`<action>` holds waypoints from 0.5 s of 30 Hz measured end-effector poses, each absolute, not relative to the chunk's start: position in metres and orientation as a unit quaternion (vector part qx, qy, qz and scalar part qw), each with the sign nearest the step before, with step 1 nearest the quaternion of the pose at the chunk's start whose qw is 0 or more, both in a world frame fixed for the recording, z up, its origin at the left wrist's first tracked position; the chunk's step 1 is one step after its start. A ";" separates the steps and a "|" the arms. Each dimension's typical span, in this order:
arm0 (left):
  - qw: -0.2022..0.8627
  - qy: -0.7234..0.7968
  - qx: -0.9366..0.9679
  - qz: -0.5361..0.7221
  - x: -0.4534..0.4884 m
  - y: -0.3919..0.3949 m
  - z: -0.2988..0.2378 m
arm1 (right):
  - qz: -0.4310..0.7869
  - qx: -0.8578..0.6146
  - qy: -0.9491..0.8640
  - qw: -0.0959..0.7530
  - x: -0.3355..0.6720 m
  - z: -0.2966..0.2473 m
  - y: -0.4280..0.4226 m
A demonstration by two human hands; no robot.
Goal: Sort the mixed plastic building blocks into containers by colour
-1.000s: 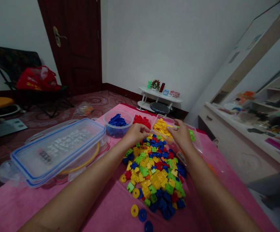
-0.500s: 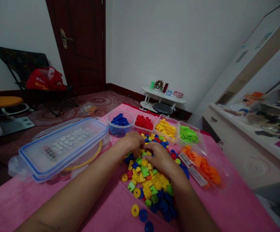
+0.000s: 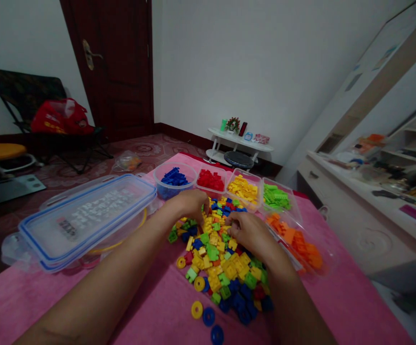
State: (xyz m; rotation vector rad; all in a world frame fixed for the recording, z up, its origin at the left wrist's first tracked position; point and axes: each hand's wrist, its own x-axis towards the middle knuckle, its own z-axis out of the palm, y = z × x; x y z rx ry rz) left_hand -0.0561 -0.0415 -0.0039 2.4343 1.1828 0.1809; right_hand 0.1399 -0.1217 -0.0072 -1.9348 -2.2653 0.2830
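Observation:
A mixed heap of plastic toy building bricks (image 3: 213, 251) in yellow, green, blue and red covers the pink cloth (image 3: 150, 297). My left hand (image 3: 193, 205) is bent down over the heap's far left part, its fingers curled together; what they hold, if anything, is hidden. On the heap's right side my right hand (image 3: 249, 232) has its fingers drawn together at the bricks, and I cannot see what is in them. Loose ring-shaped pieces, a yellow ring (image 3: 196, 310) and a blue ring (image 3: 208, 316) among them, lie at the near edge.
Beyond the heap stand a round tub of blue bricks (image 3: 174, 177) and boxes of red bricks (image 3: 211, 180), yellow bricks (image 3: 242, 189) and green bricks (image 3: 275, 197). An orange brick box (image 3: 297, 242) sits to the right. Stacked blue-rimmed lids (image 3: 89, 220) lie left.
My hands have moved apart, the right one shifting right, which uncovers more yellow bricks between them. The view has shifted slightly. Some bricks on the heap's near right side lie differently.

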 end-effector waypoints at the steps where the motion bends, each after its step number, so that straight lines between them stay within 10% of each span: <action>1: 0.225 0.421 0.875 0.085 -0.057 -0.039 -0.005 | 0.090 -0.645 -0.755 0.077 0.140 -0.008 -0.122; 15: 0.385 0.463 0.768 0.218 -0.040 -0.037 -0.012 | 0.122 -0.627 -0.715 0.283 0.147 -0.009 -0.113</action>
